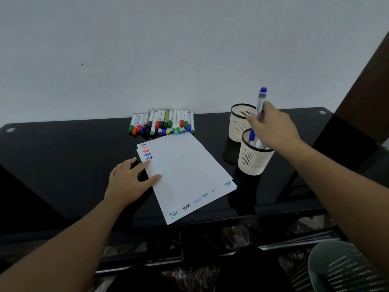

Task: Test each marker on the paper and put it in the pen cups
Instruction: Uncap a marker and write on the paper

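My right hand [273, 129] grips a blue-capped white marker [260, 102] upright, with its lower end inside the near cream pen cup [253, 160], which holds other markers. Just behind it stands the far pen cup [239, 121]. White paper sheets [185, 173] lie in the middle of the black table, with coloured "Test" marks at the upper left corner and along the near edge. My left hand [129, 182] rests flat on the paper's left edge, fingers spread. A row of several capped markers [162, 123] lies by the wall behind the paper.
The glossy black table [63, 165] meets a plain white wall at the back. A dark wooden panel [366, 85] rises at the right. A grey perforated chair seat [345, 268] shows at the lower right, below the table's front edge.
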